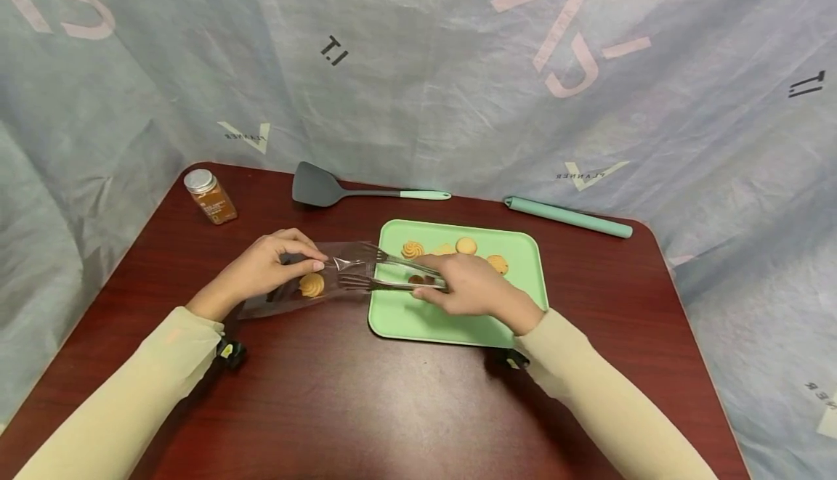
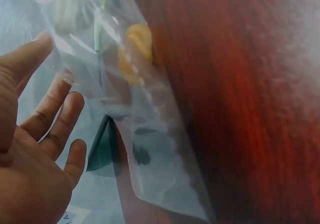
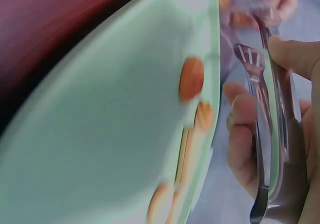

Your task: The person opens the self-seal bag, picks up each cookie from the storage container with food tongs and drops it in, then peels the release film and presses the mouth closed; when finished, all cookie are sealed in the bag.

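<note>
My left hand [image 1: 271, 268] pinches the edge of a clear plastic bag [image 2: 165, 154] between thumb and forefinger; the other fingers are loosely spread. Inside the bag is a swirled golden cookie [image 1: 312, 285]. In my right hand [image 1: 472, 285] is a pair of metal tongs [image 3: 260, 83] with fork-like tips, gripped between thumb and fingers. The tong arms stand apart, and their tips overlap the bag's right end in the head view. Below my right hand lies a light green tray [image 1: 425, 324]. It bears a dark brown cookie [image 3: 192, 78], partly hidden in the head view, and several pale cookies along its far side.
Behind the bag and tray lies a grey spatula [image 1: 317, 186] with a mint handle. A teal rod [image 1: 569, 217] lies at the back right. The spice jar [image 1: 211, 197] with a silver lid is at the back left. A grey curtain [image 1: 418, 88] hangs behind the table.
</note>
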Action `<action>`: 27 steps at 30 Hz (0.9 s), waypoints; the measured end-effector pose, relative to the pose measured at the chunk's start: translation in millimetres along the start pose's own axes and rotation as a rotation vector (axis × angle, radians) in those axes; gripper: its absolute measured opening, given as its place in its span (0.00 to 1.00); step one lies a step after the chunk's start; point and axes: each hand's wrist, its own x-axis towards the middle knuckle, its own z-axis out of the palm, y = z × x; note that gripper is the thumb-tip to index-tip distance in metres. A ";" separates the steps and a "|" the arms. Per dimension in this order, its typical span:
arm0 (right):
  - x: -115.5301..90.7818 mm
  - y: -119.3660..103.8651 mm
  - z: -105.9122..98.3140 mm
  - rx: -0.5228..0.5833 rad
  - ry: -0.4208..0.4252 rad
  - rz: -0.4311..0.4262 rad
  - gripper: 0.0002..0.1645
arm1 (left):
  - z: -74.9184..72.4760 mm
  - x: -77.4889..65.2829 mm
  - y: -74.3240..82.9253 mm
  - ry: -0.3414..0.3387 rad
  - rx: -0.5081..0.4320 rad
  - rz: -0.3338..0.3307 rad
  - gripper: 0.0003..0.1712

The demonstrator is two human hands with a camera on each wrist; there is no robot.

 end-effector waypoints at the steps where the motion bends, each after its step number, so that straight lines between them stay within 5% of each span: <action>1: -9.1 5.5 -1.8 0.010 0.020 0.011 0.34 | 0.6 0.0 -1.2 -0.003 0.000 0.004 0.08; 11: -109.8 61.2 -11.1 0.004 0.205 0.173 0.33 | 2.5 -0.9 -2.3 -0.004 -0.011 0.032 0.08; 17: -156.1 85.6 -15.2 -0.088 0.221 0.270 0.32 | 2.6 -2.6 -3.8 0.007 -0.013 0.040 0.08; 27: -193.3 105.6 -19.4 -0.151 0.246 0.347 0.28 | 5.7 -3.3 -5.8 0.010 -0.028 0.061 0.07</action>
